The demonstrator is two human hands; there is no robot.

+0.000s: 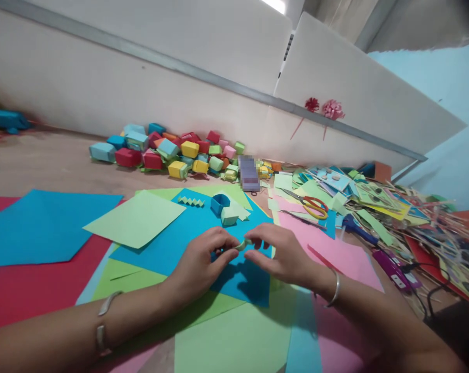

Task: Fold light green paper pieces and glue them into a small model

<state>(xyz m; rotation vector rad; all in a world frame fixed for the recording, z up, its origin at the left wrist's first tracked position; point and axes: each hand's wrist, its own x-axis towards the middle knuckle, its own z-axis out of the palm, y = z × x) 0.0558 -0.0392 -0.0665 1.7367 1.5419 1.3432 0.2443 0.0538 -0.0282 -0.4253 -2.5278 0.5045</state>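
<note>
A small light-green paper strip (242, 244) is pinched between the thumb and fingers of my left hand (205, 256), over blue sheets of paper. My right hand (279, 252) curves around the strip's free end, thumb and fingers apart; whether a fingertip touches the strip is hard to see. Just beyond my hands lie a blue paper ring (220, 205), a small pale-green paper box (229, 216) and a zigzag-folded green strip (191, 202). All three rest on the blue sheet (160, 254).
Folded paper boxes (152, 158) are heaped along the wall. Scissors (308, 203) with orange handles, a blue glue gun (358, 229), a purple power strip (395, 269) with cables, and piled scraps and sticks crowd the right. A pale-green sheet (135, 220) lies left, and a blurred phone-like object (249, 173) stands behind.
</note>
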